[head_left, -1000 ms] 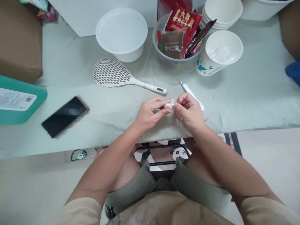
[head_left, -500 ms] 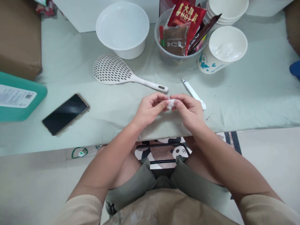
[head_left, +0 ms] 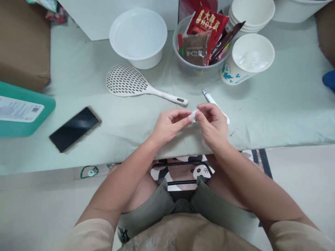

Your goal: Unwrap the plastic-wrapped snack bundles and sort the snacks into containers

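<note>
Between my two hands, low over the near part of the table, is a small crumpled piece of clear plastic film (head_left: 193, 115). My left hand (head_left: 171, 124) pinches its left end with thumb and fingers. The right end sits in a pinch of my right hand (head_left: 214, 122). Partly behind my right hand lies a white peeler-like tool (head_left: 210, 99) with a metal tip. A white slotted skimmer (head_left: 128, 82) rests just beyond my left hand, its handle end close to my fingers.
Farther back stand a white round tub (head_left: 138, 38), a clear bowl (head_left: 180, 59) of snack packets, a tilted paper cup (head_left: 251, 55) with clear plastic inside, and stacked paper cups (head_left: 253, 12). At left lie a phone (head_left: 75, 129) and a green container (head_left: 39, 122).
The left fingers have shifted slightly right along the plastic film, and the right fingers are lifted and curled a bit more. The whole view has tilted slightly.
</note>
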Motion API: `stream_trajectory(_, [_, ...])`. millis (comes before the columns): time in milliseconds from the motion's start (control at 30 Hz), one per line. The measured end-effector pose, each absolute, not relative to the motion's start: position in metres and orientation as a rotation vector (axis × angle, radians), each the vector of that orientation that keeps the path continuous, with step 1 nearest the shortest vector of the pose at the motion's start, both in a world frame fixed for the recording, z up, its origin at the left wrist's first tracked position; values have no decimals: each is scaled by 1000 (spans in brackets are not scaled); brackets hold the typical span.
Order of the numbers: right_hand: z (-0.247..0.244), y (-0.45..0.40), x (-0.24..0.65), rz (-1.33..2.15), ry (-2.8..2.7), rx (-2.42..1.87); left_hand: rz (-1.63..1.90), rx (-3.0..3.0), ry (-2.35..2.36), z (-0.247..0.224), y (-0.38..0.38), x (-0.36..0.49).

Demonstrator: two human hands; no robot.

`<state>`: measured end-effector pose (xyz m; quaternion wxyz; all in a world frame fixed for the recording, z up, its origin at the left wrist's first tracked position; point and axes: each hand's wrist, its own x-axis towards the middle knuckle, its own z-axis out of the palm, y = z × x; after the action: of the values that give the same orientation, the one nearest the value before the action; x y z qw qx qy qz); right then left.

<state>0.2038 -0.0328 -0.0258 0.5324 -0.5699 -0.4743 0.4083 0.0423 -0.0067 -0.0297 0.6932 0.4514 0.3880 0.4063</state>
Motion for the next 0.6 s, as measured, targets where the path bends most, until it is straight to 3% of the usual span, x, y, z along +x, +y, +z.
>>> stream_trajectory(400, [-18,-29,217,564,-1658,-1311,894,1125,839,-31,-7,39])
stream_trajectory(600, [1,1,245,156,-1359,-1388,963,1065,870,-33,-2,36])
